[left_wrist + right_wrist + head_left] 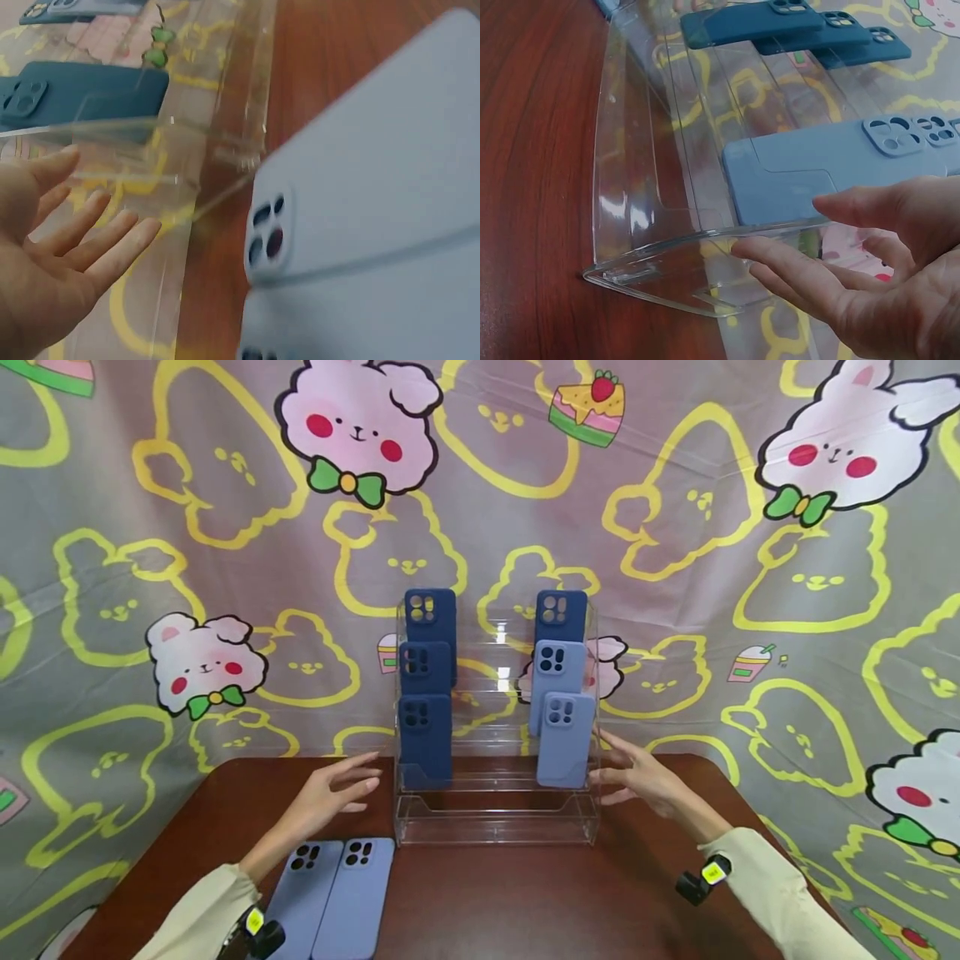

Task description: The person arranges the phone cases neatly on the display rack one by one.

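Note:
A clear acrylic stepped display rack [495, 831] stands on the table. Its left column holds three dark blue phone cases [426, 743]. On the right, a dark blue case [562, 610] stands behind light blue cases [566, 743]. My left hand [333, 793] hovers beside the rack's left side, fingers spread and holding nothing, as the left wrist view also shows. At the rack's right side is my right hand [637, 777]. In the right wrist view its thumb [855, 206] overlaps the front light blue case's lower edge, while the straight fingers [795, 270] lie along the rack's outer side.
Two light blue phone cases [352, 902] lie side by side on the brown table [480, 902], front left, below my left forearm. A patterned cloth [480, 527] hangs right behind the table. Small cameras [705, 878] are strapped to both wrists.

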{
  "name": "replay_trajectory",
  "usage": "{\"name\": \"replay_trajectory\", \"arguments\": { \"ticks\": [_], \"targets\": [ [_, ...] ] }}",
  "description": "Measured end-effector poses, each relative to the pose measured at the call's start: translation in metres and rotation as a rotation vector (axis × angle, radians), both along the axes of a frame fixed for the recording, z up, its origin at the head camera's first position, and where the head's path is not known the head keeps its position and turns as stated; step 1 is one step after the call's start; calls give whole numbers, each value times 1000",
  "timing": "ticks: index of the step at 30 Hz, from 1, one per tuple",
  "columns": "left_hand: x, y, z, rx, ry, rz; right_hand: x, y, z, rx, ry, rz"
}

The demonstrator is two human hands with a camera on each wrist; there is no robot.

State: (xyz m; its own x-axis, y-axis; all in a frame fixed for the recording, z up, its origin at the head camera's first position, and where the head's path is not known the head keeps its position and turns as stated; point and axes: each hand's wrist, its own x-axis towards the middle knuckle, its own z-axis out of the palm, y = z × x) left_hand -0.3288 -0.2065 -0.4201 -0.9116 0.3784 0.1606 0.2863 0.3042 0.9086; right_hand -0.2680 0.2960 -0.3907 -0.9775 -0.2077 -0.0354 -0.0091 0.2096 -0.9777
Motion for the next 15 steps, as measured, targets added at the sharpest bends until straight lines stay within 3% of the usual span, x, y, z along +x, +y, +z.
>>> {"name": "replay_trajectory", "arguments": {
  "ticks": [4, 8, 11, 15],
  "targets": [
    [5, -20, 0, -108, 75, 33, 0, -1, 1, 23, -4, 2],
    [9, -46, 6, -321, 101, 29, 2, -3, 2, 47, -13, -14],
    [8, -67, 10, -497, 28, -10, 4, -5, 4, 49, -4, -29],
    [8, -83, 3, -611, -129, -54, 9, -6, 2, 34, 29, -61]
  ]
}}
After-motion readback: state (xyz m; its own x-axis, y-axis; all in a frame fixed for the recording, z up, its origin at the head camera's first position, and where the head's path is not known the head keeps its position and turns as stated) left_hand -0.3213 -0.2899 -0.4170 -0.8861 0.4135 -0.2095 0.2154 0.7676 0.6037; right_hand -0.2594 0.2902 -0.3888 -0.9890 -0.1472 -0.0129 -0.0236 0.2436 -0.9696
